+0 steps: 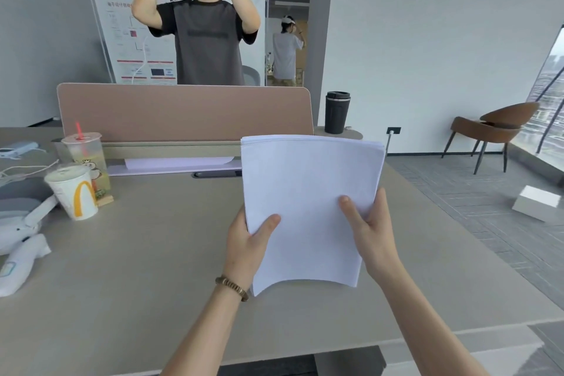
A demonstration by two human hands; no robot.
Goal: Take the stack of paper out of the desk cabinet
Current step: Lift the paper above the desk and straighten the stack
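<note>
Head view: left hand (248, 246) and right hand (370, 230) grip the paper stack (308, 192) above the desk (152, 268); removal looks done. Next, probably lower it flat.

The grey desk (146, 284) carries a paper cup (73, 192), a plastic drink cup (87, 151) and white controllers (21, 259) at its left side.

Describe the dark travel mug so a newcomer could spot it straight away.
Start at the long pinkish-brown divider panel across the back of the desk. Follow it to its right end, where a small rounded shelf juts out. The dark travel mug stands upright there, lidded and alone, unlike the pale disposable cups at far left.
</note>
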